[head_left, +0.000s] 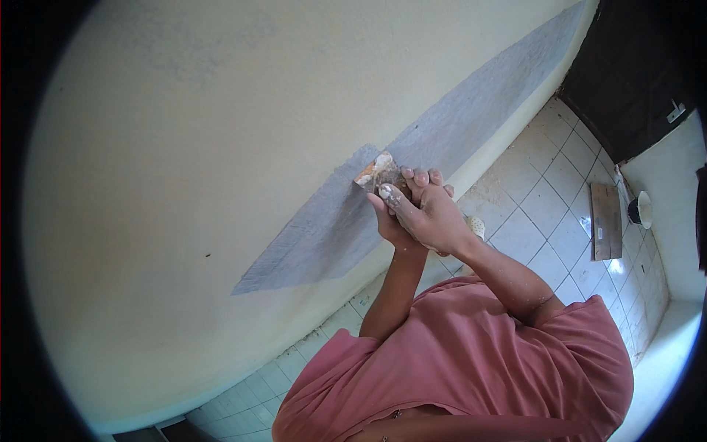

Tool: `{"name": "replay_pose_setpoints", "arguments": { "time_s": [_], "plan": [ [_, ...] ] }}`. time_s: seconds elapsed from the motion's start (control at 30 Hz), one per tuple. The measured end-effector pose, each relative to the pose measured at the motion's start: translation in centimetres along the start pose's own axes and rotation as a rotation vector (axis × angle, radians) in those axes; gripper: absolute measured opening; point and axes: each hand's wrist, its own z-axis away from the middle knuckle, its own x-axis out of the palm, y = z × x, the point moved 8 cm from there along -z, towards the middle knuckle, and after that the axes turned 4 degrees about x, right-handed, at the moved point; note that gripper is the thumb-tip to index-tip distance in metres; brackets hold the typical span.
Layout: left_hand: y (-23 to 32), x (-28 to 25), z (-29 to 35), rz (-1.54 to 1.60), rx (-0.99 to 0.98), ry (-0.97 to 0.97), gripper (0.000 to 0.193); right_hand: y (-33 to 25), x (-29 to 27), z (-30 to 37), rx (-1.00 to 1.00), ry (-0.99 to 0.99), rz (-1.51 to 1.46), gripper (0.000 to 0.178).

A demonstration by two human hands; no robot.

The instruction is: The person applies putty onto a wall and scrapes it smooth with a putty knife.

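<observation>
Both my hands are together in front of the wall, smeared with pale dust and paste. Between them is a flat scraper-like blade [381, 171], crusted with white paste and orange-brown stains; its handle is hidden. My right hand [436, 215] lies over the other, closed, with its whitened thumb on the blade's near end. Mostly covered beneath it, my left hand [394, 230] is closed around the same tool. Behind the blade, a long grey patch [317, 239] runs slantwise along the cream wall [184, 155].
A tiled floor [541, 199] stretches to the right, dusty near the wall's foot. On it lie a flat brown cardboard piece [605, 221] and a dark bucket with a white inside [643, 210]. A dark door [626, 81] stands at the far right.
</observation>
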Motion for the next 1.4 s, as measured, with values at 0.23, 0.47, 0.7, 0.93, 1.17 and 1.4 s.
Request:
{"name": "replay_pose_setpoints", "arguments": {
  "time_s": [0.23, 0.47, 0.7, 0.93, 1.17, 1.4],
  "plan": [
    [-0.4, 0.5, -3.0, 0.085, 0.02, -0.028, 0.063, 1.6, -0.7, -0.6, -0.035, 0.054, 0.068, 0.037],
    [-0.6, 0.6, -0.7, 0.068, 0.031, 0.037, 0.062, -0.6, -1.1, -0.6, -0.072, -0.032, -0.076, 0.034],
    [-1.1, -0.7, 0.5, -0.323, -0.211, 0.358, 0.052, 5.0, 0.7, 0.8, 0.458, 0.032, -0.794, 0.044],
    [1.6, 0.8, -0.1, -0.438, -0.177, 0.333, 0.051, 2.2, 0.9, 0.1, 0.271, 0.046, -0.617, 0.036],
    [2.2, -0.9, 2.9, -0.357, -0.147, 0.518, 0.05, 1.8, 1.1, 0.1, 0.315, 0.013, -0.668, 0.047],
    [2.2, -0.5, 1.9, -0.371, -0.181, 0.52, 0.051, 1.2, 0.8, 0.0, 0.159, 0.107, -0.558, 0.041]
  ]
}}
